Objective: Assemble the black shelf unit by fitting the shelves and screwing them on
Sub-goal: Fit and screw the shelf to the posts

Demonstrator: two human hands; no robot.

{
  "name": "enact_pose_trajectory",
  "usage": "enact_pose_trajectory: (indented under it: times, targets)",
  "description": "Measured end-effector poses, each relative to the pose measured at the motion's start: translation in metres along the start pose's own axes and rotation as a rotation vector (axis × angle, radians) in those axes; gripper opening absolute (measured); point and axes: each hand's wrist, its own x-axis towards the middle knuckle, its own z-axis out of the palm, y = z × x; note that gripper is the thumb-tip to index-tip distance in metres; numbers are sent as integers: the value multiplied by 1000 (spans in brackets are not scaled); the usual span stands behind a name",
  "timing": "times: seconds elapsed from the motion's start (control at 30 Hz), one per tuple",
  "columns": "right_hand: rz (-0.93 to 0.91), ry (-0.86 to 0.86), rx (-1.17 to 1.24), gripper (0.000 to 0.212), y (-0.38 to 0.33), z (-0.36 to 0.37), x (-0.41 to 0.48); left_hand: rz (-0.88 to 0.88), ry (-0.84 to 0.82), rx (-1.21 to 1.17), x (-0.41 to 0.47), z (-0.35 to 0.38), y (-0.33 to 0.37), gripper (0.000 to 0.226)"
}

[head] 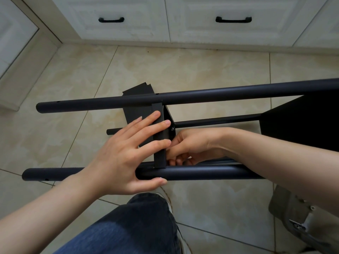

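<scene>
The black shelf unit lies on its side on the tiled floor, its round posts running left to right: a far post (201, 95) and a near post (201, 173). A black shelf panel (159, 143) stands on edge between them. My left hand (128, 153) lies with straight fingers pressed flat on the panel's face, thumb under the near post. My right hand (189, 145) reaches in behind the panel, its fingers curled at the panel's lower corner by the near post; what they pinch is hidden. A screw head (172, 128) shows on the panel's flange. Another fitted shelf (302, 121) is at right.
White cabinet drawers with black handles (111, 20) stand along the far side. A thinner back rail (216, 121) crosses under the frame. My jeans-clad knee (139, 226) is below the near post, and a grey shoe (297, 217) is at lower right.
</scene>
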Motion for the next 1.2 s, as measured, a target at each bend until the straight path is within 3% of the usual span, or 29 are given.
enact_pose_trajectory:
  times: [0.7,0.93,1.2]
  targets:
    - [9,-2,-25,37,-2,2,1,4,1,1,0,0,-1,66]
    - [-30,7,-50,32,-2,1,-1,4,-4,1,0,0,0,66]
    - [47,32,-56,23,0,4,4,-6,-13,3,1,-1,1,67]
